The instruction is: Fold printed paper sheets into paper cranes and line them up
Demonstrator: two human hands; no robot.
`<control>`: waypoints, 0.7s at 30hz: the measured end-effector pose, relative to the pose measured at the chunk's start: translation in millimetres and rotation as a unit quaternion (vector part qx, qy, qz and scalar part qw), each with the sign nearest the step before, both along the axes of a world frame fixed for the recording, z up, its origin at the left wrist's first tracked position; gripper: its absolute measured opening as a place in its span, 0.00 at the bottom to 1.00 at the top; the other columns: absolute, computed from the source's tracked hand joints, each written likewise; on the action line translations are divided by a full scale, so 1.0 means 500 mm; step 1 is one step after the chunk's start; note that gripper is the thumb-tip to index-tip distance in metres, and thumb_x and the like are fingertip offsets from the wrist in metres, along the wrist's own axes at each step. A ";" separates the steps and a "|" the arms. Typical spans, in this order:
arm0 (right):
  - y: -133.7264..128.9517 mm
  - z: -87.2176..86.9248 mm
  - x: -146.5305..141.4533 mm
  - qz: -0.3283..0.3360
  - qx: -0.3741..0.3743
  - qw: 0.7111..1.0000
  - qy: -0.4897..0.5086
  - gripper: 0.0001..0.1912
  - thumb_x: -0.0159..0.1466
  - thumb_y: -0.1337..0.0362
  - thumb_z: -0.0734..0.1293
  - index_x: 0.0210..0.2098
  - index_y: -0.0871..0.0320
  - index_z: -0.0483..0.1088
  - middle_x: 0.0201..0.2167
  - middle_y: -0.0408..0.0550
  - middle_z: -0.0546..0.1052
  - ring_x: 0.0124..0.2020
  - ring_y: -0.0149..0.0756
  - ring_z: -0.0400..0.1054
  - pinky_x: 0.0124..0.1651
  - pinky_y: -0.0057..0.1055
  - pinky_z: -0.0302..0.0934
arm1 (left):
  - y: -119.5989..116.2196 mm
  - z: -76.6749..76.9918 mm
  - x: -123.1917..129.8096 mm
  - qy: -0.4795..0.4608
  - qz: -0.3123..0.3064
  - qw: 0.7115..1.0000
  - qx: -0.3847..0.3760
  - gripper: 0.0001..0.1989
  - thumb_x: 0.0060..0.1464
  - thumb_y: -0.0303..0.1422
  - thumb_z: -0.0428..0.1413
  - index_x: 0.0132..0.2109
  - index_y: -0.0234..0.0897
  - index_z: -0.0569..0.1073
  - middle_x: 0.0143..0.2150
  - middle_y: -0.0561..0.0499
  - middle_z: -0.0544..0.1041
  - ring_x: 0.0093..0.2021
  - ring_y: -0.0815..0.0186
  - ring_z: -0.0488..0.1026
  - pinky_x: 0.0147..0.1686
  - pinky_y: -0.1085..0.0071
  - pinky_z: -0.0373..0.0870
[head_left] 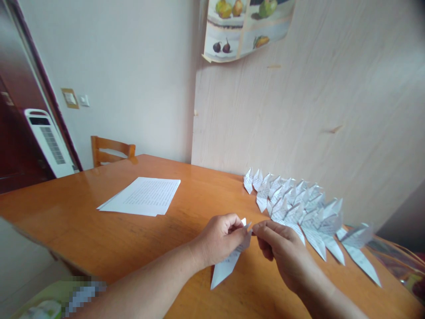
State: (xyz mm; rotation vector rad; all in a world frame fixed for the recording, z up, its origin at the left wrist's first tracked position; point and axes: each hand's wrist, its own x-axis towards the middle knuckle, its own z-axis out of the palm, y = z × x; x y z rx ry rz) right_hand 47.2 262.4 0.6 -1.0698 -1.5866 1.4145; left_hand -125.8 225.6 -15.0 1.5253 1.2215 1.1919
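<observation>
On the glossy orange-brown wooden worktop, a crowded group of folded white printed-paper shapes stands in rows beyond and to the right of the right hand, their pointed tips up, the nearest partly behind that hand. A flat stack of white printed sheets lies on the left side, well apart from both hands. Beyond the edge are an orange wooden chair and a white upright appliance with a grille; a sheet of painted fruit hangs above.

The left hand pinches a partly folded white printed-paper piece over the near part of the worktop. The right hand's thumb and forefinger are pressed together at its upper tip; whether they grip it cannot be told. The left fingers hide its middle. Overlap obscures many rear shapes, the print is unreadable, and a pixelated patch covers something at lower left.
</observation>
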 end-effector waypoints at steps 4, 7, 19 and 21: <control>0.000 -0.003 0.002 0.006 0.001 1.000 0.008 0.16 0.61 0.56 0.68 0.21 0.56 0.67 0.17 0.39 0.64 0.19 0.27 0.54 0.22 0.27 0.48 | 0.000 -0.001 -0.001 0.005 0.004 1.000 -0.001 0.14 0.58 0.43 0.56 0.34 0.35 0.71 0.27 0.54 0.69 0.27 0.70 0.63 0.26 0.75 0.58; 0.001 -0.003 0.004 0.015 -0.003 1.000 0.015 0.16 0.62 0.55 0.68 0.22 0.56 0.68 0.17 0.39 0.64 0.19 0.27 0.54 0.22 0.27 0.47 | 0.001 -0.001 -0.003 0.004 0.002 1.000 -0.002 0.15 0.59 0.44 0.56 0.34 0.35 0.70 0.27 0.54 0.68 0.27 0.71 0.62 0.26 0.75 0.57; 0.007 -0.008 0.003 0.039 -0.055 0.997 0.036 0.17 0.60 0.52 0.71 0.28 0.58 0.68 0.17 0.36 0.61 0.20 0.25 0.49 0.23 0.27 0.42 | 0.006 -0.003 -0.008 0.024 0.012 1.000 0.005 0.12 0.59 0.40 0.54 0.35 0.35 0.70 0.26 0.56 0.66 0.27 0.71 0.62 0.26 0.75 0.57; 0.009 -0.011 0.003 0.049 -0.068 0.995 0.046 0.16 0.60 0.52 0.72 0.30 0.58 0.68 0.18 0.35 0.61 0.20 0.24 0.48 0.23 0.27 0.41 | 0.005 -0.001 -0.009 0.028 0.018 0.999 0.007 0.11 0.59 0.39 0.54 0.34 0.35 0.69 0.26 0.57 0.65 0.26 0.72 0.60 0.26 0.75 0.56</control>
